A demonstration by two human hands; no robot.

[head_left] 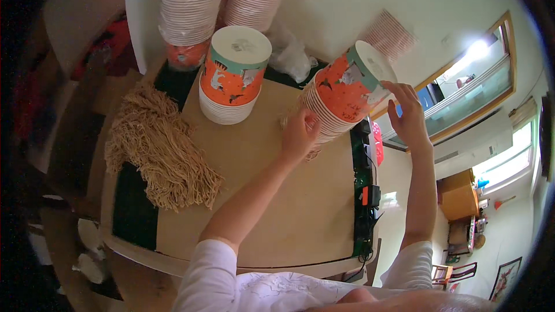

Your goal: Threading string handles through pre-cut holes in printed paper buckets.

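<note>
An upside-down stack of orange and green paper buckets [354, 84] tilts to the right on the table's right half, with its white rims low and its pale base up. My left hand [300, 136] is at the rims, fingers curled in; what they hold, if anything, is hidden. Bits of tan cord [313, 153] show beside that hand. At the upper right edge of the stack, my right hand [409, 112] has its fingers apart, fingertips touching near the base. Left of these stands a similar upright inverted stack of paper buckets [236, 75].
A heap of tan cords [165, 150] lies on the table's left. Tall plastic-wrapped bucket stacks [193, 6] stand behind, near a crumpled clear bag [293, 58]. Along the right edge runs a dark strip with a black and orange device [371, 196] and cables. A brown board [260, 225] covers the tabletop.
</note>
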